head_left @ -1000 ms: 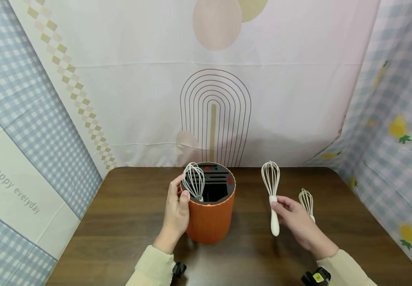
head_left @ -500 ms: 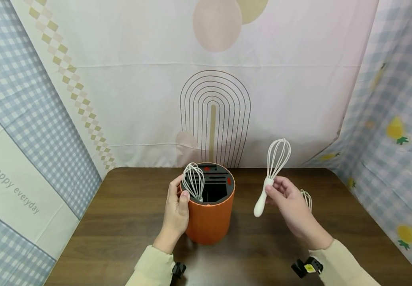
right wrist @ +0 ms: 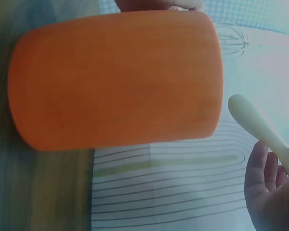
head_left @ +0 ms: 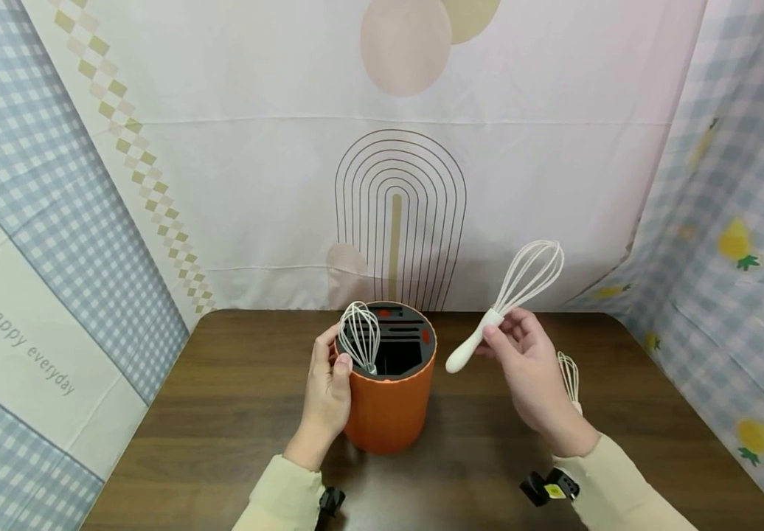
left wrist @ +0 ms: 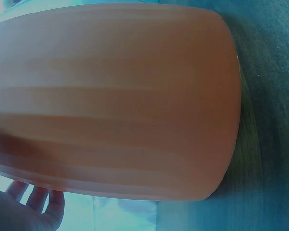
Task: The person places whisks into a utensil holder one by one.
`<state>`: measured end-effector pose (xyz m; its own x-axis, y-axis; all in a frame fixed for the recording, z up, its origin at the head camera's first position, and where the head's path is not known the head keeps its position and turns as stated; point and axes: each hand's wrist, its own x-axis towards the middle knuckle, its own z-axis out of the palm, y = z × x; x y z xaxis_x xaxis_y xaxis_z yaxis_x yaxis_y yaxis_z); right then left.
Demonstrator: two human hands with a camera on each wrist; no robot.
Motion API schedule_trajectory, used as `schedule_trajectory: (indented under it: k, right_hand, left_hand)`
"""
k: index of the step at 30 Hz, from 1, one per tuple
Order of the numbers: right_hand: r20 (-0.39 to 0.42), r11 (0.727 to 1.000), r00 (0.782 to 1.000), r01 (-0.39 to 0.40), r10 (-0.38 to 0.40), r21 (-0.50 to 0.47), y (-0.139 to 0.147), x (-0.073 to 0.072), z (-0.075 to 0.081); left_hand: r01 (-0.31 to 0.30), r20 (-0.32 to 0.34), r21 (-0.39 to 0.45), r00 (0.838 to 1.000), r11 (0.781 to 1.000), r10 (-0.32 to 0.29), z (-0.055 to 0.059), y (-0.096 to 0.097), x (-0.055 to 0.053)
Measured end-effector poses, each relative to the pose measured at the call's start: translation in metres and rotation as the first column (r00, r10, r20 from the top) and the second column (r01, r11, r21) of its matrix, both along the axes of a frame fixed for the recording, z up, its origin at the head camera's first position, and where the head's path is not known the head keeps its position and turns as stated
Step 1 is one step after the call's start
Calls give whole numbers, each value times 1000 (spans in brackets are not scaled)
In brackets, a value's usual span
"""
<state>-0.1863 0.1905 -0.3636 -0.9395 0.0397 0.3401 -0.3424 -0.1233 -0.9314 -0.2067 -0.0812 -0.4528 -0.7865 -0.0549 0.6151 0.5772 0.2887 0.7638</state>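
An orange utensil holder [head_left: 389,417] with a dark slotted top stands upright on the table. My left hand [head_left: 325,394] grips its left side, with the thumb near the rim. A whisk [head_left: 358,332] stands in the holder, wire head up; its handle is hidden inside. To the right, above the table, my right hand [head_left: 533,380] holds another white whisk [head_left: 475,344] near the top of its handle. That whisk is tilted, its handle end pointing down-left toward the holder and its wires up-right. In the right wrist view the handle [right wrist: 255,120] shows beside the holder's top end.
A third whisk [head_left: 571,380] lies on the table at the right, partly hidden behind my right wrist. The brown wooden table [head_left: 236,398] ends at a white patterned cloth [head_left: 262,206] at the back. Checked cloths hang at both sides.
My right hand has lifted its whisk and moved left toward the holder. The whisk has tilted from nearly upright, its handle end swinging left. The left hand and holder have stayed put.
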Motion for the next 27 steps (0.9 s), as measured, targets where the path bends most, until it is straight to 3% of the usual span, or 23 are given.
schedule_trajectory:
  k: [5, 11, 27]
  right_hand:
    - [-49, 1000, 999, 9, -10, -29, -14, 0, 6]
    - [-109, 1000, 994, -13, 14, 7, -29, -1, 7]
    - [-117, 998, 992, -47, 52, 51, -42, -5, 1]
  left_hand:
    - [0, 9, -5, 1000, 1000, 0, 0, -1, 0]
    - [-5, 15, 3, 1000, 1000, 5, -1, -1, 0]
    - [-13, 3, -5, 1000, 1000, 13, -1, 0, 0]
